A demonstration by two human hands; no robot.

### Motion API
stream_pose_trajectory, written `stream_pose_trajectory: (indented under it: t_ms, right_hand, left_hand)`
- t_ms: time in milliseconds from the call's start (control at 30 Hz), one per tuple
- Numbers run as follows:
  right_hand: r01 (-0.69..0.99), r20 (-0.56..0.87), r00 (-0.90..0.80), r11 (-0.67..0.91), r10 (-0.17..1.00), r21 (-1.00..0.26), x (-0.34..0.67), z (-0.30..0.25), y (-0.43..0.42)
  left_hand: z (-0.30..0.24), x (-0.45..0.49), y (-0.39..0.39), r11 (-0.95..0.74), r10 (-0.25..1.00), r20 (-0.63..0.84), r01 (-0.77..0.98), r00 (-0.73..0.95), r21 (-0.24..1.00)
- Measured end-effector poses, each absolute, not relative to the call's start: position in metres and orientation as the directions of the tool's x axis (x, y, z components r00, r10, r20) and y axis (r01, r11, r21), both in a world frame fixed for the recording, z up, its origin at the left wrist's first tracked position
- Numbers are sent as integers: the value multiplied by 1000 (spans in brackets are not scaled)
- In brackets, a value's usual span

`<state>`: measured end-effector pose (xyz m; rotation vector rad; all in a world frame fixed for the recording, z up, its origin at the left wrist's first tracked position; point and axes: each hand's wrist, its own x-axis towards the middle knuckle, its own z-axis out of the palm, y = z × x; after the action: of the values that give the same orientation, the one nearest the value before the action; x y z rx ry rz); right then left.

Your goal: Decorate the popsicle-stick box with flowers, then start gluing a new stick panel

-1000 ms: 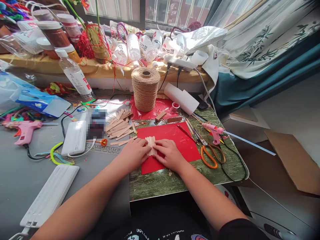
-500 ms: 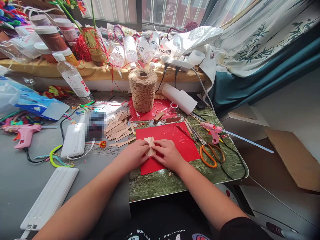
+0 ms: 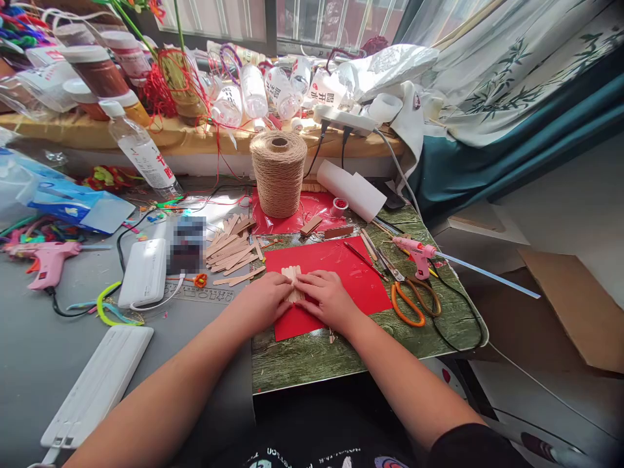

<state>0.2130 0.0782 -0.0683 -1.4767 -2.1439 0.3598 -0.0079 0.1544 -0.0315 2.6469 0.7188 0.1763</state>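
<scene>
Several short wooden craft sticks (image 3: 291,272) lie side by side on a sheet of red paper (image 3: 351,279). From the left, my left hand (image 3: 263,300) grips the row, its fingers and thumb against the edge. My right hand (image 3: 325,300) holds the row from the other side, with fingers over the top and thumb near the lower end. Between them the hands cover much of the sticks. A loose pile of craft sticks (image 3: 231,250) lies beyond my left hand. Past my right hand are a dark pencil (image 3: 364,260) and orange-handled scissors (image 3: 408,302).
A big twine spool (image 3: 279,175) stands behind the paper. One pink glue gun (image 3: 416,255) rests at the right with its cord near the table edge; another glue gun (image 3: 51,260) lies far left. White power banks (image 3: 97,387) and a water bottle (image 3: 143,156) occupy the left side.
My right hand's fingers have shifted very slightly over the sticks. Both hands stay at the row, and the view has tilted a little.
</scene>
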Motion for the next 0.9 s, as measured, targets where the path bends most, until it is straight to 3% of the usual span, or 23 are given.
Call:
stream_pose_trajectory:
  t_ms: [300,900]
  right_hand:
    - [806,236,-317,392,918,-443,211,-66,78]
    - [795,196,-302,360,933,-488,212,-63,79]
  left_hand:
    - [-33,-7,155,-788,506,32,447,862,424]
    - [-38,-11,162,-787,468,29,402,883,468]
